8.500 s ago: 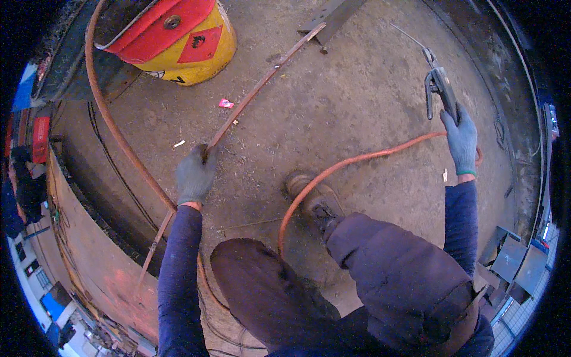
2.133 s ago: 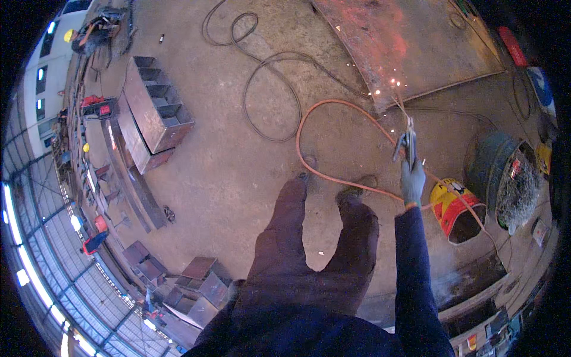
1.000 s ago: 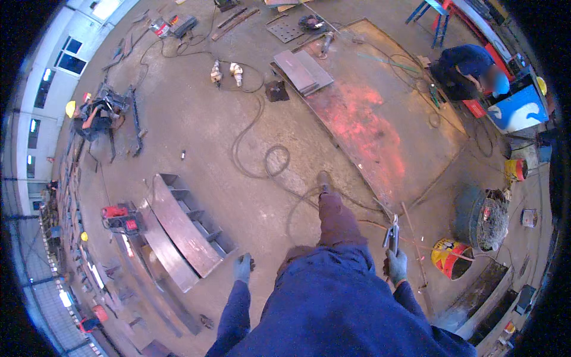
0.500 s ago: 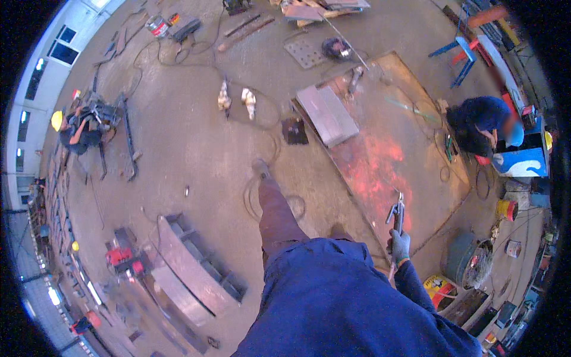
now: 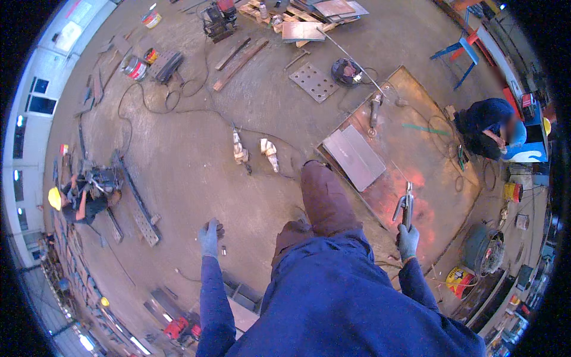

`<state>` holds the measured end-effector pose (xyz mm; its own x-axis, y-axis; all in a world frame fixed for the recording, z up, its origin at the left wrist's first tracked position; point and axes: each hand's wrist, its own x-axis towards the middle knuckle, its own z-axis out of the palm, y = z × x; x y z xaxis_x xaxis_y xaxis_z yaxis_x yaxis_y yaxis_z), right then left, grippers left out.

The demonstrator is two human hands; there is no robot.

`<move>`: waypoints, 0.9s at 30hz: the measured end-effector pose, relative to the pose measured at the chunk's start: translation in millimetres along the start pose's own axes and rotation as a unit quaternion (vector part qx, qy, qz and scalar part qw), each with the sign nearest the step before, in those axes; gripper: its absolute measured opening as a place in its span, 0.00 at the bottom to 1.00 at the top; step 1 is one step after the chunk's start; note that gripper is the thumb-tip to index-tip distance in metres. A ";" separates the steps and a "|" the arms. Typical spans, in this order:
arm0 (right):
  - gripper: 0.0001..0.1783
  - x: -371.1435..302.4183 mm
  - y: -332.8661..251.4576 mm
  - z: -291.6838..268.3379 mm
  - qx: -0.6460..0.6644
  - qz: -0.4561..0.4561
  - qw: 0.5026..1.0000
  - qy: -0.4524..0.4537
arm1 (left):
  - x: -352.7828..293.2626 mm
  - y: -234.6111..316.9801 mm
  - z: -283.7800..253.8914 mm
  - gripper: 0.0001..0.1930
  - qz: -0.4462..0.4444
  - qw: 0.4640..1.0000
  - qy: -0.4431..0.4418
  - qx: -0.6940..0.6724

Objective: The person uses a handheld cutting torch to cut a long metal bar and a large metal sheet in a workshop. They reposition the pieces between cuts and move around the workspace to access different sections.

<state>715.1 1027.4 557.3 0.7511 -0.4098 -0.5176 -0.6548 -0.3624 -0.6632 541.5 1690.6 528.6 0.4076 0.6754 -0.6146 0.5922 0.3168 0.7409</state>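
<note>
My right hand [image 5: 408, 241], in a grey glove, is wrapped round the handle of a welding electrode holder [image 5: 407, 205]. A thin electrode points up and left from its jaws. The holder is above a large rusty metal sheet [image 5: 443, 172] with a reddish patch. On that sheet lie flat grey steel plates [image 5: 355, 156] and an angle grinder [image 5: 375, 113]. My left hand [image 5: 209, 238], also gloved, hangs over the floor at left. Its fingers are loosely bent and slightly apart, with nothing seen in them. A small cylinder [image 5: 224, 250] lies on the floor beside it.
A person in dark clothes [image 5: 485, 125] crouches at right; another with a yellow helmet [image 5: 55, 198] works at left. Two whitish tools [image 5: 240, 149] and a long cable [image 5: 208, 110] lie ahead. A perforated plate [image 5: 313, 82], dark round object [image 5: 346, 71] and pallet [image 5: 262, 13] are farther off.
I have stepped forward, and the plates and grinder appear nearer. My left hand and forearm have come into view. The electrode holder stays in my right hand.
</note>
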 end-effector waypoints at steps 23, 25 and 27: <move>0.27 244.4 -430.3 294.9 -0.090 0.128 0.964 0.217 | 366.1 609.7 346.9 0.20 0.164 0.696 -0.415 0.563; 0.26 231.1 -473.4 331.1 -0.004 0.156 0.951 0.267 | 473.5 622.4 349.3 0.21 0.191 0.699 -0.454 0.519; 0.25 221.2 -499.4 375.0 0.061 0.178 0.924 0.334 | 527.9 671.0 405.1 0.22 0.212 0.623 -0.507 0.557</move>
<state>1239.8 1431.7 571.3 0.2436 -0.9246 -0.2929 -0.8052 -0.0245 -0.5925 1435.7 1990.0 591.6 0.5868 -0.4053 -0.7010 0.1669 -0.7866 0.5945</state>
